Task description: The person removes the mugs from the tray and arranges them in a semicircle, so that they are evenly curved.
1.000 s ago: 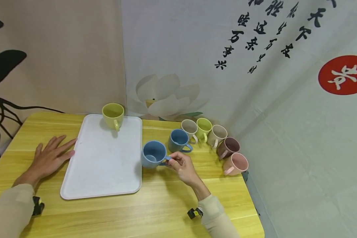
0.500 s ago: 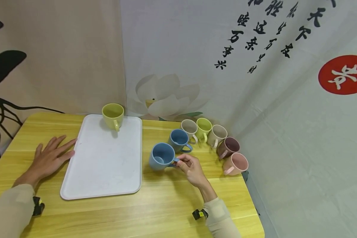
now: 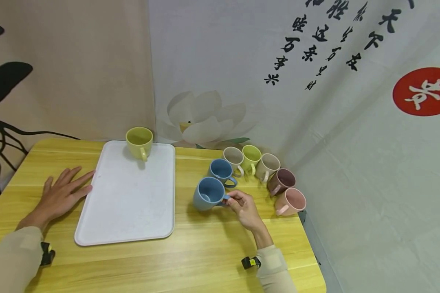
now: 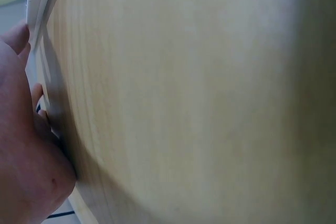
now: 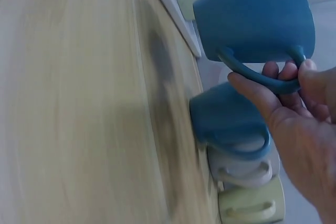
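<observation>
My right hand [image 3: 246, 212] pinches the handle of a blue mug [image 3: 208, 196], thumb on top and fingers through or under the loop. In the right wrist view this mug [image 5: 254, 19] hangs upright, apart from the tabletop, its shadow on the wood. Just behind it stands a second blue mug [image 3: 220, 167], handle to the right. My left hand [image 3: 58, 198] lies flat with fingers spread on the table, thumb and index fingertips at the left edge of a white tray [image 3: 128, 203]. An olive-yellow mug [image 3: 139, 142] stands at the tray's far edge.
Behind and right of the blue mugs stand a grey mug [image 3: 233, 156], a lime mug [image 3: 251, 154], a beige mug [image 3: 269, 163], a dark maroon mug [image 3: 283, 180] and a pink mug [image 3: 292, 200] near the table's right edge. A printed cloth [image 3: 212, 61] hangs behind the table.
My right hand has moved rightward with the blue mug, from the tray's right edge to just in front of the second blue mug. My left hand and the tray have not moved.
</observation>
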`<state>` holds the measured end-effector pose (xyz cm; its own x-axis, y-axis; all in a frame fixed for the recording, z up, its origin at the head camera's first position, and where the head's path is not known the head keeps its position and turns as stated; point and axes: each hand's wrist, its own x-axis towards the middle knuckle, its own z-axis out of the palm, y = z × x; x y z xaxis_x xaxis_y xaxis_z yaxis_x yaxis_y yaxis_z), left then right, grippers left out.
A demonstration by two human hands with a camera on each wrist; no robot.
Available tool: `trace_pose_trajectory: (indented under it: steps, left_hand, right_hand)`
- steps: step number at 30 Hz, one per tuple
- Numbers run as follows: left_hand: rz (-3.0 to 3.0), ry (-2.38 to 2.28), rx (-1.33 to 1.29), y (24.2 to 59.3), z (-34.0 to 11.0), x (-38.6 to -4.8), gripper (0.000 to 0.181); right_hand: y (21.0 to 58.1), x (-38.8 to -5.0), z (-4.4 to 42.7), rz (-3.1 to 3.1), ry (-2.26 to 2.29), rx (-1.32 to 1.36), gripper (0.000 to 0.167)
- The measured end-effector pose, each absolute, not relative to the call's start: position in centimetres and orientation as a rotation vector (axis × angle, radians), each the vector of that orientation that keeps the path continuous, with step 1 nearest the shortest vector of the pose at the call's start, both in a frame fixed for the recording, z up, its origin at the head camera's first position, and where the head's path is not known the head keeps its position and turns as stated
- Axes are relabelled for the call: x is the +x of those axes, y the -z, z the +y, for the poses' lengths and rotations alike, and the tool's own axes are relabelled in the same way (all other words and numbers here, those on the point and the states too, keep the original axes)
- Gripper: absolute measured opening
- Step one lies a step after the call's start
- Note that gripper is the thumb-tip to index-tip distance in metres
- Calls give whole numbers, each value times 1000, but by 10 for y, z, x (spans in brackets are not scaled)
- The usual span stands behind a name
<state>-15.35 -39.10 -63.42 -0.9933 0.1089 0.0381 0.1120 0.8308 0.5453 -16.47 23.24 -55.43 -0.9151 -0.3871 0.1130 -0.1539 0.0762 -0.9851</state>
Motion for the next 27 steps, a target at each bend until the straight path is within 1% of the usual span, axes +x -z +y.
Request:
trace_pose_trajectory:
  steps: [6, 13, 27]
  left_hand:
    - [-2997, 887, -180, 635, -391, -153, 67]
    - [-2997, 874, -178, 633, -390, -153, 67]
    - [-2988, 887, -183, 634, -390, -153, 66]
  right_hand:
    - [561, -170, 246, 2193, 1952, -485, 25]
    - [568, -174, 257, 2244, 1922, -432, 22]
    - [577, -181, 272, 2211, 1965, -381, 25]
